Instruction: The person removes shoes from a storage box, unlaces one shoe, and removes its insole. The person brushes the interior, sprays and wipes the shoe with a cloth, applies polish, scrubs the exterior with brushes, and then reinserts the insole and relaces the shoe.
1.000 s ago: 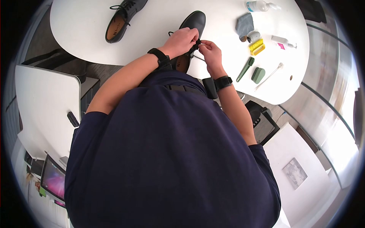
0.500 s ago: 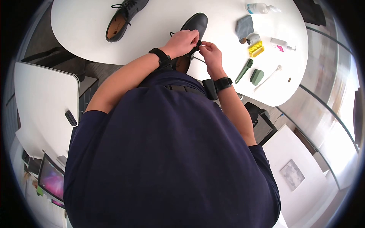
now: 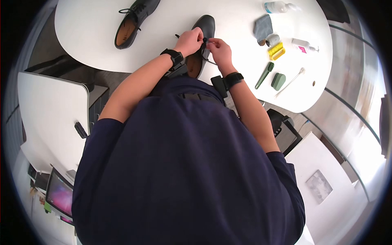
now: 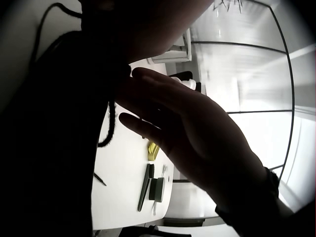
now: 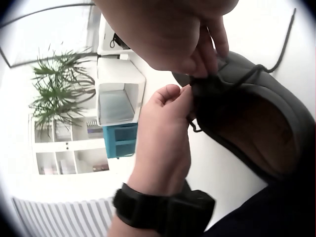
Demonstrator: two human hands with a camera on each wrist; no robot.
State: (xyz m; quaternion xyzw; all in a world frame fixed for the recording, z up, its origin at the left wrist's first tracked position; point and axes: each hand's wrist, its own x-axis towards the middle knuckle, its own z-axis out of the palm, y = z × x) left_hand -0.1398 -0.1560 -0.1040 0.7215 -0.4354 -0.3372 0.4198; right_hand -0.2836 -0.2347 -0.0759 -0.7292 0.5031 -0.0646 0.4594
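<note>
A black lace-up shoe [image 3: 206, 25] lies at the table's near edge, toe pointing away, its brown insole [image 5: 256, 129] showing in the right wrist view. My left hand [image 3: 190, 42] is over its lacing from the left, fingers curled, gripping the black shoelace [image 3: 205, 40]. From the other side my right hand [image 3: 221, 52] pinches the lace between thumb and fingers, close to the left fingertips. A loose lace end [image 5: 284, 47] trails off the shoe. The knot area is mostly hidden behind the fingers and dark in the left wrist view.
A matching shoe [image 3: 135, 23] stands at the back left of the white table [image 3: 163, 24]. To the right lie a grey cloth [image 3: 263, 27], a yellow brush [image 3: 276, 51], a green-handled brush [image 3: 265, 75], a green block [image 3: 278, 81], a thin white stick [image 3: 290, 83] and two bottles.
Both hands and the shoe have shifted a little to the left, and the fingers sit slightly farther up. Both hands stay at the lace.
</note>
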